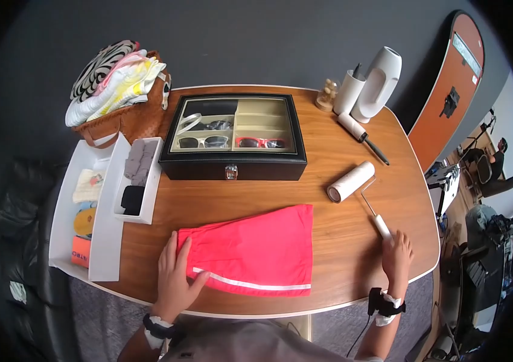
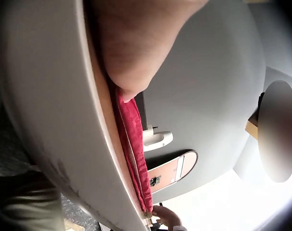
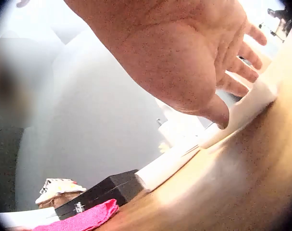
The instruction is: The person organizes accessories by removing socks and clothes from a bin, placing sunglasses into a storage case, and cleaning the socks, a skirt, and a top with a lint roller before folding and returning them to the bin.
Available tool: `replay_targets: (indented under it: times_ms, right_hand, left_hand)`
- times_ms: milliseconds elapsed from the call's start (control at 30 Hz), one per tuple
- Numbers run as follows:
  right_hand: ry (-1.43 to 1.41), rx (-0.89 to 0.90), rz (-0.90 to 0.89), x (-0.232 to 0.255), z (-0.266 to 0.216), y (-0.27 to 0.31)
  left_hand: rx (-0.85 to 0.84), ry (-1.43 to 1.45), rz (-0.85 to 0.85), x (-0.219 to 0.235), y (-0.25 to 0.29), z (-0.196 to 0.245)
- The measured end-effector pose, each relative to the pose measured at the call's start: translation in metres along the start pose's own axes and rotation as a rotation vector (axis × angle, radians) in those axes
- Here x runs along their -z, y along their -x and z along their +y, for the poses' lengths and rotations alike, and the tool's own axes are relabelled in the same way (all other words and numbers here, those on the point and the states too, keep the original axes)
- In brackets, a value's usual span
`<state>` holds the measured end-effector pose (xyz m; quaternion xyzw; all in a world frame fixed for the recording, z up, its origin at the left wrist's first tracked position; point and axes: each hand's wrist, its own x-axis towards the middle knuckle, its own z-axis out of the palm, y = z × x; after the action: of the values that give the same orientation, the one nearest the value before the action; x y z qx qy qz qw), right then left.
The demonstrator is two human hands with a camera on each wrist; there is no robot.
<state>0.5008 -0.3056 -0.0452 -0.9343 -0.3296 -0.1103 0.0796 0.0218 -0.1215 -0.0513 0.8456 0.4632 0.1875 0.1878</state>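
Note:
Red shorts (image 1: 256, 247) with a white stripe lie flat near the table's front edge; their red cloth (image 2: 134, 139) also shows in the left wrist view. My left hand (image 1: 177, 274) rests on their left end, fingers extended and thumb apart. On the right, my right hand (image 1: 396, 253) is at the end of a white handle (image 1: 383, 228) with a bare wire frame. In the right wrist view the right hand's (image 3: 184, 62) fingers are spread above the handle (image 3: 242, 115); whether they touch it I cannot tell. A white roll (image 1: 351, 182) lies beside the wire frame.
A black glasses case (image 1: 232, 167) stands at the back centre. To its left are white boxes (image 1: 107, 241) with folded items and a brown basket (image 1: 148, 117) heaped with cloths. A black-handled roller (image 1: 362, 139), a glass jar (image 1: 326, 96) and white holders (image 1: 377, 84) are back right.

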Motion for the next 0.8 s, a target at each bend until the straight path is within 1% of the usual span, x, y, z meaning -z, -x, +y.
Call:
replay_targets:
  times_ms: [33,67,167,200,300,333,433,467,500,567,600,633,700,800]
  right_hand:
    - [-0.029,-0.054,-0.139,0.021,0.0,0.002]
    - [-0.056,-0.108,-0.278,0.032,0.001,0.003]
    - [-0.264,0.01,-0.162,0.006,0.043,0.01]
    - [-0.415,0.159,-0.069,-0.002,0.053,0.012]
    - [-1.262,-0.276,-0.253,0.004,0.039,0.014]
    - [-1.439,-0.28,-0.192,0.01,0.019,0.018]
    - [-1.611,-0.284,-0.156,0.015,-0.01,0.011]
    - [-1.648,-0.368,-0.082,0.012,-0.015,0.006]
    - [-1.689,-0.376,-0.003,0.006,-0.011,0.001]
    - [-1.767,-0.39,0.152,-0.002,0.002,-0.01]
    - [-1.803,-0.457,0.222,-0.002,0.004,-0.011]
    - [-1.793,-0.438,0.234,-0.001,0.008,-0.01]
    - [-1.852,-0.326,0.185,-0.007,0.021,-0.005]
    - [-1.906,-0.396,0.176,0.002,0.012,0.003]
  left_hand:
    - [-0.004,-0.003,0.008,-0.001,0.001,-0.001]
    - [-0.008,-0.005,0.015,-0.001,0.001,-0.003]
    - [-0.019,0.021,0.038,0.001,0.002,0.0]
    - [-0.025,0.034,0.044,0.002,0.001,0.001]
    - [-0.077,-0.073,-0.002,0.002,0.001,-0.001]
    - [-0.079,-0.067,0.002,0.001,0.001,-0.001]
    - [-0.075,-0.05,0.009,0.001,0.001,-0.001]
    - [-0.07,-0.041,0.005,0.003,0.001,0.0]
    - [-0.063,-0.033,0.004,0.004,0.001,0.001]
    - [-0.045,0.103,0.062,0.003,0.003,-0.004]
    - [-0.036,0.172,0.092,0.002,0.004,-0.006]
    - [-0.029,0.212,0.111,0.001,0.005,-0.009]
    - [-0.016,0.297,0.144,-0.002,0.006,-0.014]
    - [0.002,0.253,0.133,0.002,0.004,-0.008]
